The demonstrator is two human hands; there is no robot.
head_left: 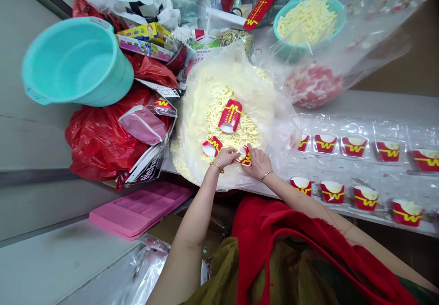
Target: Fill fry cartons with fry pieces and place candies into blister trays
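A large clear plastic bag [195,99] lies spread wide, full of pale yellow fry-shaped sticks [249,131]. Over its near edge, my right hand [259,163] grips a small red-and-yellow fries carton [246,156] by its side. My left hand [227,157] is closed in a pinch at the mouth of that carton; whatever is between its fingertips is too small to make out. Two more fries cartons rest on the sticks: one carton [230,115] farther back, another carton [212,147] just left of my left hand.
Rows of bagged red cartons [354,147] line the table at right. Behind them sit a turquoise bowl [338,10] of sticks and a bag of pink-and-white pieces [313,84]. A turquoise tub [116,78], red bags [103,136] and a pink tray [113,213] occupy the left.
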